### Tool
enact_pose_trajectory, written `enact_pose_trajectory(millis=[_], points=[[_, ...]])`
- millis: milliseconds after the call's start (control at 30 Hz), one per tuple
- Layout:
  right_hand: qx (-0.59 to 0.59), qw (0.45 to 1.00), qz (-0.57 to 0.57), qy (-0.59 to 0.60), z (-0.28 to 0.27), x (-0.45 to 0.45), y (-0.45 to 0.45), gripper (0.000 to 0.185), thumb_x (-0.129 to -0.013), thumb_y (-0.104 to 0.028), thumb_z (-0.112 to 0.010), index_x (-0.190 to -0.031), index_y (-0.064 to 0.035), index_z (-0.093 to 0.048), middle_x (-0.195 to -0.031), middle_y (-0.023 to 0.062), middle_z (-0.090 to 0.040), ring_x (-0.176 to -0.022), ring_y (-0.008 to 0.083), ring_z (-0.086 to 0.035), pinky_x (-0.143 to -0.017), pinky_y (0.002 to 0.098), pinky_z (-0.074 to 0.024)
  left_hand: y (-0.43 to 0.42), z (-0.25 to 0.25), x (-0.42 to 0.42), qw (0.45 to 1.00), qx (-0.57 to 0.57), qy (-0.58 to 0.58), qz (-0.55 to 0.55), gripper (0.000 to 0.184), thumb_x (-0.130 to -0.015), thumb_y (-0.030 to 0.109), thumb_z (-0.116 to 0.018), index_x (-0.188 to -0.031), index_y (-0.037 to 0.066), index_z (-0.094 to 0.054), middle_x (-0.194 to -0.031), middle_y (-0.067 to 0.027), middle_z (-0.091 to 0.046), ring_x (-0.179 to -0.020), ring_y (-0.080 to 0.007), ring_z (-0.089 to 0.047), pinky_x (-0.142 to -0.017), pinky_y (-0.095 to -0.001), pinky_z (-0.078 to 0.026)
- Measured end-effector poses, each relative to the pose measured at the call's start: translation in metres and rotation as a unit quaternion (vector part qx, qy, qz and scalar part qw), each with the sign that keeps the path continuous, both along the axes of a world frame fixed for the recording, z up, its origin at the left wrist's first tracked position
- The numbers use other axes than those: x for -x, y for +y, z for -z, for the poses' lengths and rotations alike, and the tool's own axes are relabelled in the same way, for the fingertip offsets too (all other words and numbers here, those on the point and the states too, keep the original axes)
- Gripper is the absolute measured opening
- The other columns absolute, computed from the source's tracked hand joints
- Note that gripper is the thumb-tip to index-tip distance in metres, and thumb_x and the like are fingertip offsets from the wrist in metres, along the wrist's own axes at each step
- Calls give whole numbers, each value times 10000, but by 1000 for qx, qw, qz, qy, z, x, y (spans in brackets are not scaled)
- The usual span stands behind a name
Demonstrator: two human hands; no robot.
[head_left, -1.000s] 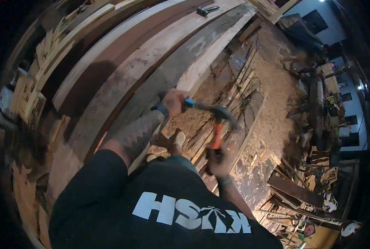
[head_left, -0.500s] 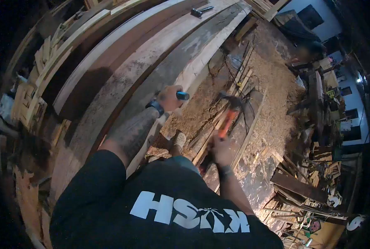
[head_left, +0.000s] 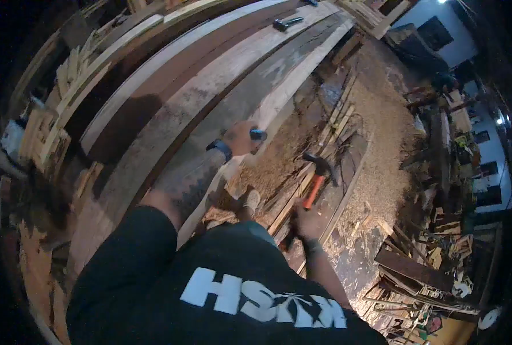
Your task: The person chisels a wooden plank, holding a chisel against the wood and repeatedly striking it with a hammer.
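- Head view: the left hand [head_left: 240,139], with a dark band [head_left: 220,149] at its wrist, has its fingers closed around a blue and black handle [head_left: 258,134]. I can't make out the rest of that tool.
- That hand is over the near edge of a long grey board [head_left: 210,135]; whether it touches the wood, I can't tell.
- Over on the other side, the right hand [head_left: 307,223] has its fingers wrapped around the hammer [head_left: 315,191], low on the orange grip. The dark claw head points away from the body, well apart from the blue and black handle.
- Beneath the hammer lie narrow strips of wood [head_left: 290,211] and a wider plank [head_left: 348,167].
- Pale shavings [head_left: 382,123] cover the floor beside them.
- A metal tool [head_left: 288,24] lies on a board towards the far end.
- Between the arms, a light shoe [head_left: 253,199] shows beyond the black shirt [head_left: 227,253].
- Scrap wood [head_left: 414,267] is heaped off to the right.
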State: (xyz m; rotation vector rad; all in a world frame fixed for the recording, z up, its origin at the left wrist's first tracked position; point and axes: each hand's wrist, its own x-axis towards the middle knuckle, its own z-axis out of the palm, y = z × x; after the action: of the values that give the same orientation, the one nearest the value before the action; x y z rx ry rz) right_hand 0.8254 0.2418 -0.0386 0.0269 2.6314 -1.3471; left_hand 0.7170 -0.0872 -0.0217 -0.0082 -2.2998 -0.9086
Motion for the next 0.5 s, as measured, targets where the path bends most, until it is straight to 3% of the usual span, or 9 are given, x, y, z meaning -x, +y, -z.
enact_pose_trajectory(millis=[100, 133, 167, 267, 333, 400, 433, 467, 500], points=[[154, 981, 85, -87, -40, -24, 56, 353, -992, -345, -669, -791, -78, -554, -609, 17, -531, -512, 144, -551, -475, 318, -447, -1, 11, -16, 986, -29, -141, 78, 290, -770, 250, -791, -998, 111, -678, -893, -139, -676, -821, -344, -675, -748, -462, -536], [145, 983, 111, 12, -33, -18, 76, 324, -1006, -315, -644, -807, -77, -549, -618, 31, -555, -544, 149, -592, -495, 324, -476, -10, 2, -12, 963, -63, -231, 126, 342, -759, 277, -804, -1049, 133, -693, -917, -125, -669, -884, -345, -668, -790, -474, -534], [257, 963, 61, 58, -74, -15, 69, 316, -1024, -334, -603, -838, -94, -517, -627, 25, -526, -546, 160, -559, -517, 334, -476, -9, -24, -22, 956, -89, -247, 131, 268, -767, 248, -782, -982, 114, -696, -850, -161, -649, -842, -341, -664, -746, -456, -516], [500, 844, -98, 169, -182, -2, 43, 355, -1049, -407, -523, -845, -136, -417, -637, -2, -381, -581, 169, -456, -573, 341, -450, -14, -6, -14, 963, -72, -194, 171, 210, -778, 246, -767, -896, 95, -681, -779, -191, -609, -763, -344, -630, -689, -441, -476], [552, 785, -124, 254, -232, -2, 10, 338, -1043, -386, -530, -845, -138, -417, -644, 18, -426, -590, 172, -473, -587, 342, -462, -16, 6, -7, 967, -61, -161, 186, 202, -787, 250, -763, -838, 84, -659, -739, -205, -582, -706, -348, -596, -651, -435, -446], [492, 820, -76, 282, -221, -6, -10, 310, -1028, -354, -564, -845, -145, -427, -676, 44, -507, -620, 180, -517, -608, 336, -468, -17, 13, -2, 973, -63, -134, 178, 220, -794, 251, -766, -799, 76, -632, -719, -208, -570, -662, -352, -566, -623, -441, -429], [370, 891, -52, 258, -166, 1, -16, 276, -1022, -364, -577, -967, -144, -418, -729, 54, -533, -651, 185, -528, -640, 361, -469, -15, 15, -1, 976, -73, -122, 162, 231, -796, 249, -770, -789, 75, -618, -718, -206, -571, -648, -353, -557, -615, -448, -427], [188, 966, -57, 166, -74, 5, -14, 301, -1016, -373, -589, -1090, -144, -409, -782, 63, -559, -683, 190, -539, -671, 385, -470, -8, 21, -6, 978, -83, -114, 154, 243, -798, 247, -773, -779, 73, -605, -716, -203, -572, -634, -355, -547, -607, -455, -425], [-38, 990, -120, 70, 9, 6, -6, 373, -1010, -383, -602, -1213, -143, -401, -835, 73, -586, -715, 195, -550, -703, 409, -471, -5, 36, -8, 985, -70, -79, 139, 257, -800, 257, -777, -782, 68, -603, -713, -202, -573, -629, -358, -553, -603, -465, -429]])
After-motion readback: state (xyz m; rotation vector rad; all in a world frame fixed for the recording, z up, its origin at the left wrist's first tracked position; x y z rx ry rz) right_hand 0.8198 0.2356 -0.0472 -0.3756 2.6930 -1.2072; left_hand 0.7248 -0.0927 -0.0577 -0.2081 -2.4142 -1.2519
